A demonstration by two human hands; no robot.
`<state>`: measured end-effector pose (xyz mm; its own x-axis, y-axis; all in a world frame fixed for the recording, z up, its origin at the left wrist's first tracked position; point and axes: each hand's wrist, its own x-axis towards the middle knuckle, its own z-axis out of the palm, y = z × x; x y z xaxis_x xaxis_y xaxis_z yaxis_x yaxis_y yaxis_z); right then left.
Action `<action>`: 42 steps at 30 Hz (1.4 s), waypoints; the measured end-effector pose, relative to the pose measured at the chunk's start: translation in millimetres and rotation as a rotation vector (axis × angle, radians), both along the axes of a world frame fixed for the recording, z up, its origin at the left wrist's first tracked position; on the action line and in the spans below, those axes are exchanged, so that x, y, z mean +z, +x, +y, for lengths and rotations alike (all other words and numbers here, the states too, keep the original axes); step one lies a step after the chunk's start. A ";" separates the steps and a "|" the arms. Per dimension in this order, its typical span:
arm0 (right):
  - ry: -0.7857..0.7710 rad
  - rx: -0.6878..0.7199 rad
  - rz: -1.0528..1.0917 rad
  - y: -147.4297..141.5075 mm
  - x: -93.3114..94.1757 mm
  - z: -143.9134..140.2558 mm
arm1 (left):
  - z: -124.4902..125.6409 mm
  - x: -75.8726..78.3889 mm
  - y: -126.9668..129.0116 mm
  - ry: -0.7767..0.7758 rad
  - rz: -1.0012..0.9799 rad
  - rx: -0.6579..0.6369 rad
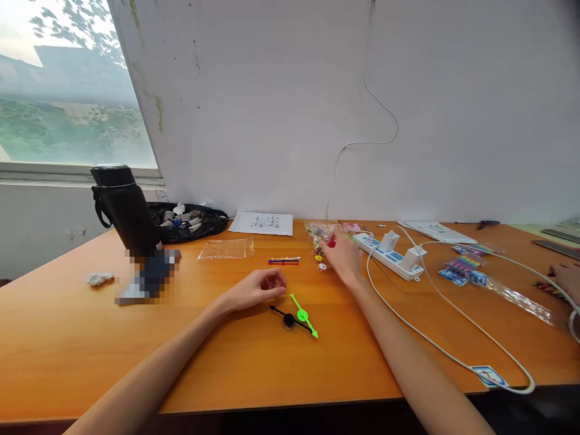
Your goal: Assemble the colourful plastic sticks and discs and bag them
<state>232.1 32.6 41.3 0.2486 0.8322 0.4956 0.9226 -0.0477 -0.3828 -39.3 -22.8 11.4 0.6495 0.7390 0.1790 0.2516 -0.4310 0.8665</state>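
Observation:
My right hand [345,258] reaches to the back of the table, its fingers closed on a small red piece [332,243] beside a clear bag [316,232] of colourful small parts. Just below it lie a yellow disc [318,258] and a white disc [322,266]. My left hand [259,290] rests on the table with fingers curled in toward the thumb; its hollow shows nothing. Near its fingertips lie a green arrow spinner [302,315] and a black arrow spinner [289,320], partly crossing. Several thin coloured arrows [283,261] lie in a row behind.
A black bottle [121,208] and a black bag [199,225] stand at left, near an empty clear sleeve [226,249]. A white power strip [393,256] and looping cables lie right. Another person's hand [567,281] is at the far right edge.

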 end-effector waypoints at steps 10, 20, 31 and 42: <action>-0.516 -0.140 -0.078 48.7 -7.4 6.6 | 1.6 0.7 -0.2 0.160 0.043 -0.064; -0.248 -0.006 -0.040 18.6 0.6 3.3 | -3.7 -0.1 5.1 0.011 0.053 -0.070; -0.179 0.737 0.170 -43.2 -40.3 -1.0 | -1.6 -2.7 6.0 -0.018 0.034 -0.086; -0.588 1.048 0.686 -56.1 -27.6 -13.6 | 20.0 -2.9 -6.2 0.160 -0.215 0.321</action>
